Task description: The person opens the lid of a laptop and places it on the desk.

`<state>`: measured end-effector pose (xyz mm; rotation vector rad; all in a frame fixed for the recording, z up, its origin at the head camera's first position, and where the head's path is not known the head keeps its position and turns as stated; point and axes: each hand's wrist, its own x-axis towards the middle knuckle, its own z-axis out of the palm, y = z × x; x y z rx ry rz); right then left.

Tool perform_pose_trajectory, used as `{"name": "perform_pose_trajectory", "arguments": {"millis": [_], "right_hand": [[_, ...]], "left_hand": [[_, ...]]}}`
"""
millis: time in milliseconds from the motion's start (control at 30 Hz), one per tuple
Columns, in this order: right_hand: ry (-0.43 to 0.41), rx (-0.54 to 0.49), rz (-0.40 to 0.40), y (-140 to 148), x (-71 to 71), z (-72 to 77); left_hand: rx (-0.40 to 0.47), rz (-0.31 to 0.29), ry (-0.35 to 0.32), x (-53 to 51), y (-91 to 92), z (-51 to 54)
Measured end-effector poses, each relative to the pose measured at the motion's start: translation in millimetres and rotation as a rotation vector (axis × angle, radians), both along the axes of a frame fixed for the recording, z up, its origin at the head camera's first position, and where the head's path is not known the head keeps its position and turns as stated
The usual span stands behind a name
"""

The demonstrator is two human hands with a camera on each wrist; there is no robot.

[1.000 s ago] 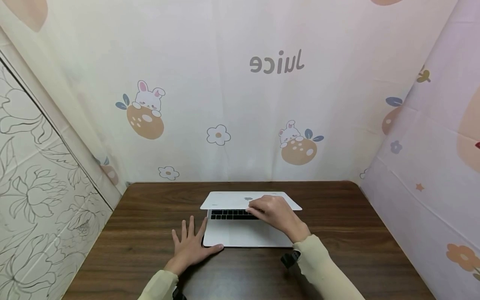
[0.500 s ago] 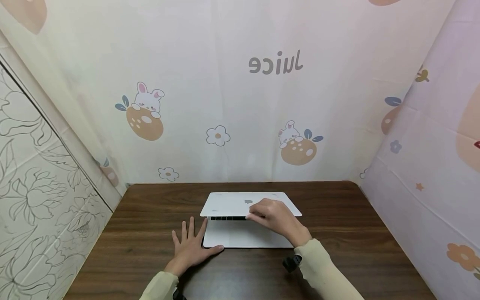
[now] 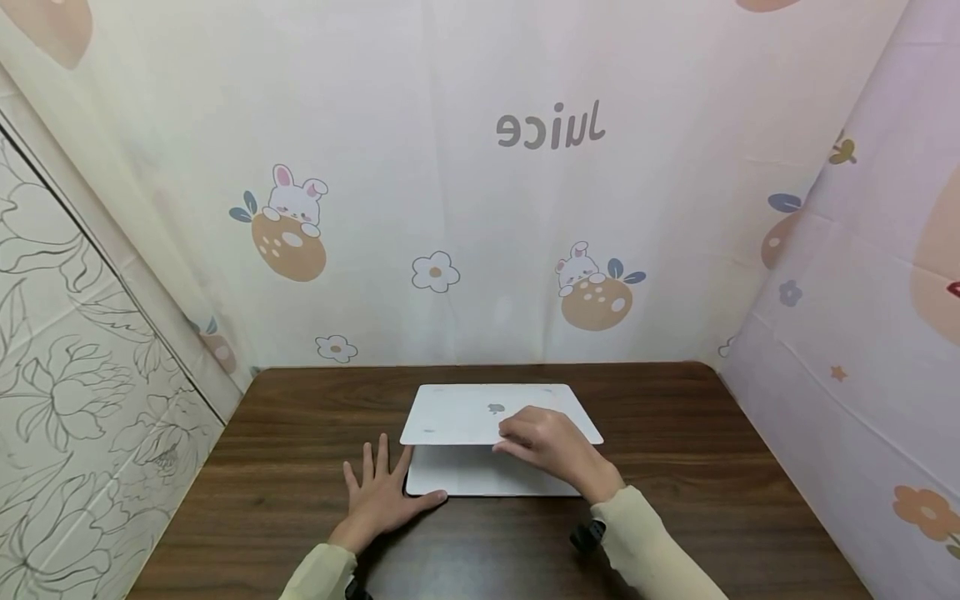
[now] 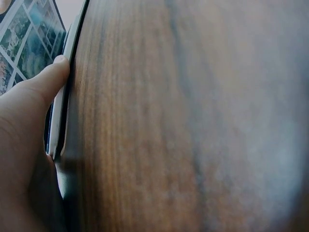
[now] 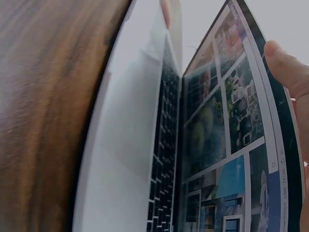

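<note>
A silver laptop stands on the table with its lid (image 3: 457,415) tilted low over the base (image 3: 480,473). My right hand (image 3: 551,446) pinches the lid's front edge, right of the middle, thumb underneath. In the right wrist view the lit screen (image 5: 207,121) and the black keyboard (image 5: 165,125) face each other across a narrow angle, and the thumb (image 5: 285,65) touches the lid's edge. My left hand (image 3: 381,496) lies with fingers spread at the base's left side, its thumb along the front left corner. The left wrist view has that thumb (image 4: 50,79) against the base's edge.
The laptop rests on a dark brown wooden table (image 3: 300,408). Behind it hangs a pale curtain (image 3: 450,167) printed with rabbits and fruit, and more printed fabric (image 3: 855,333) hangs on the right. A floral panel (image 3: 82,400) stands on the left.
The lid has swung further down toward the base, covering the keyboard in the head view. My right hand has moved down and toward the front with it. My left hand has stayed in place.
</note>
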<state>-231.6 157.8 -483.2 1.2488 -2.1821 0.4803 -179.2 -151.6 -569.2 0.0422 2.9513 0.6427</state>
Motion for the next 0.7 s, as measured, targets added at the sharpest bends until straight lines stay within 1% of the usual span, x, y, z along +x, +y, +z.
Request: {"name": "perform_pose_trajectory", "arguments": {"millis": [167, 300, 467, 700], "right_hand": [[0.043, 0.002, 0.044, 3, 1.6, -9.9], [0.052, 0.039, 0.075, 4, 4.0, -15.6], [0.053, 0.06, 0.066, 5, 3.4, -17.7], [0.033, 0.046, 0.04, 5, 0.5, -12.6]], "left_hand": [[0.007, 0.0, -0.003, 1.3, -0.8, 0.6], [-0.013, 0.001, -0.01, 1.3, -1.1, -1.5], [-0.022, -0.001, -0.015, 1.3, -0.9, -3.0], [-0.019, -0.008, -0.007, 0.6, -0.4, -1.2]]}}
